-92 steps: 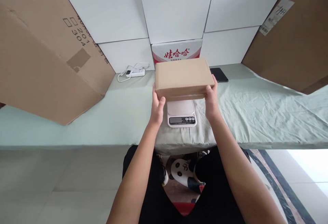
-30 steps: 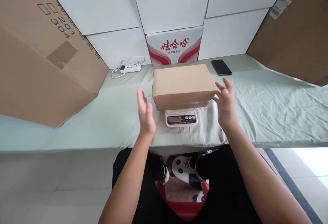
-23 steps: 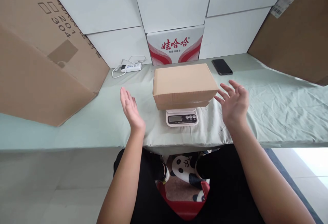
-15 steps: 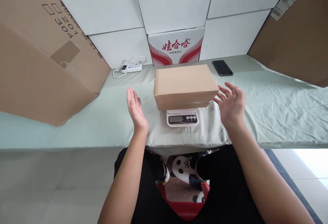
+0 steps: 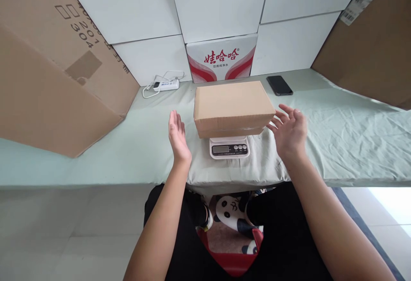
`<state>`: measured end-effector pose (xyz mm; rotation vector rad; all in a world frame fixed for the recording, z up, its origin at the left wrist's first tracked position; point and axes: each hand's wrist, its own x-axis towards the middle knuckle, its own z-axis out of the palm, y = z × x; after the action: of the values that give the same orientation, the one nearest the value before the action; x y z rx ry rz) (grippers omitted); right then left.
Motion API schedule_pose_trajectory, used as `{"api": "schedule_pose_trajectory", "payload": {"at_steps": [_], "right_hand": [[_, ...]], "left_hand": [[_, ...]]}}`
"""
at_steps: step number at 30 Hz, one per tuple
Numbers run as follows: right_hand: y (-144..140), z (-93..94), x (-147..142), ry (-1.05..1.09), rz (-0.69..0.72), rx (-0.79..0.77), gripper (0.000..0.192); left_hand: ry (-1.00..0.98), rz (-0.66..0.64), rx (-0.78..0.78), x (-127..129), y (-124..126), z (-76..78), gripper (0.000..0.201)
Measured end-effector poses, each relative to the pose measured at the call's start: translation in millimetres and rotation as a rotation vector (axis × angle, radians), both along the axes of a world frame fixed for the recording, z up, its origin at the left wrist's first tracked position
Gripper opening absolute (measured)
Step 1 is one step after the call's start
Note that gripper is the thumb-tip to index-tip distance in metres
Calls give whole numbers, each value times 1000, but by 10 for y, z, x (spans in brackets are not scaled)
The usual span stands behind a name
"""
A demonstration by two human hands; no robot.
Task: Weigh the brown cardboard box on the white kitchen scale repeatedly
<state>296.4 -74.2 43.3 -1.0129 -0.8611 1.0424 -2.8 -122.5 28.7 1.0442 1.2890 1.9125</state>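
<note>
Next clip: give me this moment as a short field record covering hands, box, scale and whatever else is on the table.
left hand: open, flat, beside the box, not touching
right hand: open, fingers spread, close to the box's right end
plain brown cardboard box: closed, resting on the scale
white digital kitchen scale: display unreadable
pale green cloth-covered table: black phone, white power strip

The cardboard box (image 5: 233, 105) covers the weighing plate of the kitchen scale (image 5: 229, 147), and the display digits are too small to read. The large carton (image 5: 48, 79) on the left and the brown carton (image 5: 369, 49) on the right are cut off by the picture's edges.
</note>
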Motion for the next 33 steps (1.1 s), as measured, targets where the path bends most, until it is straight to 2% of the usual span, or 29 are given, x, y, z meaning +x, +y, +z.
{"api": "schedule_pose_trajectory", "payload": {"at_steps": [5, 27, 33], "right_hand": [[-22, 15, -40, -5, 21, -2, 57], [-93, 117, -110, 66, 21, -31, 49], [-101, 145, -126, 79, 44, -25, 40]], "left_hand": [[44, -21, -16, 34, 5, -24, 82], [-41, -41, -7, 130, 2, -3, 76], [-77, -58, 15, 124, 10, -25, 79]]}}
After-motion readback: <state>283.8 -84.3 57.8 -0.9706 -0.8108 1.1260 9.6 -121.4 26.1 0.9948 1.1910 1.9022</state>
